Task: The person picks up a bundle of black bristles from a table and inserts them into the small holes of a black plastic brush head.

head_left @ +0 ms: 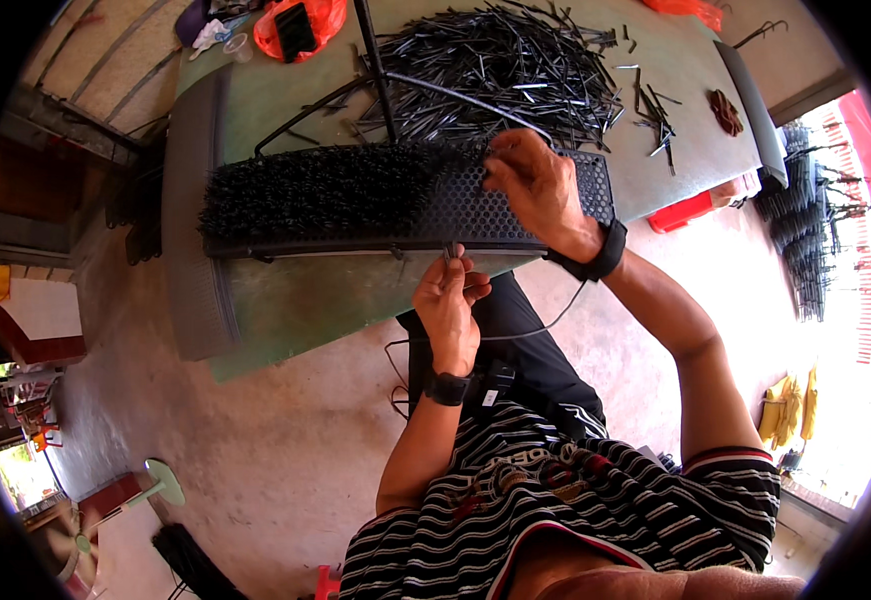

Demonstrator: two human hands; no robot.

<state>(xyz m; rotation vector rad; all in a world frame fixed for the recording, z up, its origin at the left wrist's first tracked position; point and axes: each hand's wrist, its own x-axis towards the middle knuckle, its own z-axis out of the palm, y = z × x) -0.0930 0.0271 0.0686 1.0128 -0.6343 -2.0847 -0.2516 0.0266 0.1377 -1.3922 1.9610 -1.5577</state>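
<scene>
A long perforated black board (470, 205) lies along the table's near edge. Dense black bristles (305, 195) cover its left and middle part, while bare holes show toward the right. Over that bare part is my right hand (540, 185), its fingers curled together; what they hold, if anything, is too small to make out. My left hand (445, 310) is just below the board's near edge, thumb and fingers pinched on a small greyish thing (451, 251) that I cannot name. Beyond the board is a big heap of short black bristle bundles (500, 75).
Black metal rods (373, 75) rise behind the board on the green table (285, 315). A red plastic bag (315, 25) with a dark phone lies at the far left. A thin cable (545, 330) hangs from my right wristband. Bristled pieces (805, 230) are stacked at right.
</scene>
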